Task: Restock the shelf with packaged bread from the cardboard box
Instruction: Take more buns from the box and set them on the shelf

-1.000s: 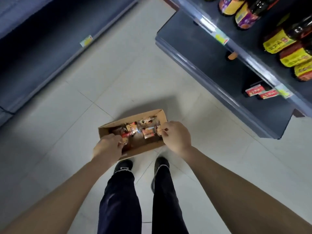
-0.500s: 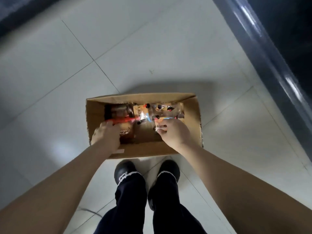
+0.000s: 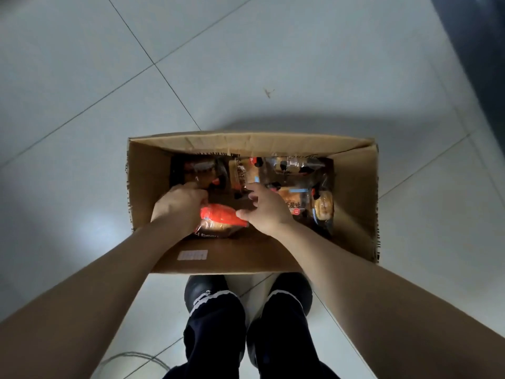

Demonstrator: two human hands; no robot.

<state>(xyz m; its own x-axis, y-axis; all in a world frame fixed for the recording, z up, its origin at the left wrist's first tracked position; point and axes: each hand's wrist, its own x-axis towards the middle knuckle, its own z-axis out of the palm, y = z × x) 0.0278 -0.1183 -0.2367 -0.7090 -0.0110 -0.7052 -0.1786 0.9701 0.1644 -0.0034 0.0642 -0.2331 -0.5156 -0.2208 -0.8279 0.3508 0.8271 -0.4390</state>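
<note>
Pale tiled floor [image 3: 246,64], with the cardboard box [image 3: 352,203] open at your feet. The red-wrapped bread pack [image 3: 218,216] lies against the near wall, left of centre. Other bread packs [image 3: 296,205] lie behind it and to its right.

Your left grip [image 3: 180,207] is curled over the pack's left end. Your right grip [image 3: 266,212] is half open, with the thumb against the wrapper's right end and the fingers loosely bent above it, not closed on it.

Risks, as judged:
- Lifting with the left alone may let the slick film slide out.
- Squeezing hard would crush the loaf.
- A cable [image 3: 131,358] on the floor near your left foot could trip you as you turn to the shelf [image 3: 489,50], which shows only as a dark edge at the far right.
</note>
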